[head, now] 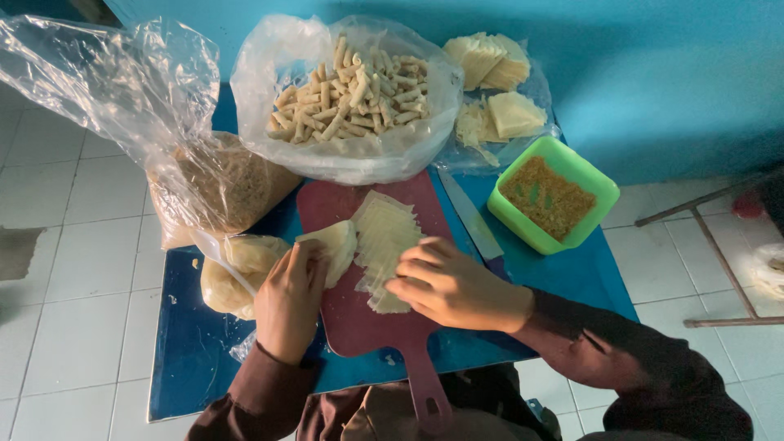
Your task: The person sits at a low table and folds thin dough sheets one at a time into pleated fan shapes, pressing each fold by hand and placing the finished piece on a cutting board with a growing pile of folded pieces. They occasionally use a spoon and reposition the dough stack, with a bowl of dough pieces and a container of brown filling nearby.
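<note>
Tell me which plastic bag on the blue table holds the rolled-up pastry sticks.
The wide-open clear bag at the back centre, just behind the red cutting board. It is full of rolled sticks; the bag to its left holds brown crumbs instead.

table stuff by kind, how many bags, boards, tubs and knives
plastic bags: 4 – rolled sticks, crumbs, dough, cut sheets
cutting board: 1
green tub: 1
knife: 1
total: 7
The left hand holds a folded wrapper; the right hand rests on the fanned wrapper stack.
</note>
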